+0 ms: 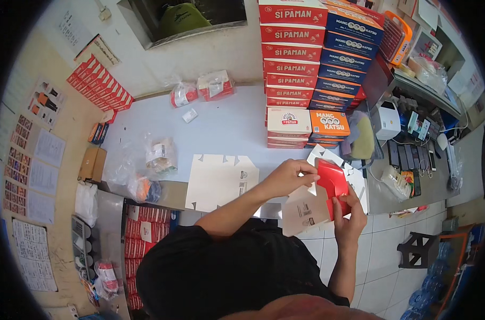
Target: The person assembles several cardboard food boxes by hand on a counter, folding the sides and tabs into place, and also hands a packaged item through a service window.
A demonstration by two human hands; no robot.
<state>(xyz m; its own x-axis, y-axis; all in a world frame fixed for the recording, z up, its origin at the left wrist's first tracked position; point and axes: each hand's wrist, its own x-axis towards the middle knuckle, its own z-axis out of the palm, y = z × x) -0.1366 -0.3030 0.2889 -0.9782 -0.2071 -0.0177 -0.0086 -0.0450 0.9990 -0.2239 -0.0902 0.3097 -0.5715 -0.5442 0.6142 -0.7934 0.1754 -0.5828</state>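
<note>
A partly folded cardboard box [309, 209], red on one face and pale cream on the other, is tilted above the table's front edge. My left hand [294, 177] pinches its upper edge between thumb and fingers. On the right side, my right hand [350, 213] is closed around the red panel, thumb over it. To the left of my left forearm, a flat cream box blank [221, 181] with notched edges lies on the table. More white die-cut blanks [358, 184] lie partly hidden behind the box and my right hand.
Tall stacks of red boxes [293, 52] and dark blue boxes [349, 58] stand at the back right. Plastic-wrapped packs [216, 85] and a clear bag [161, 154] rest on the white table [130, 117]. Several phones [407, 156] lie at the right; below is a dark stool [417, 249].
</note>
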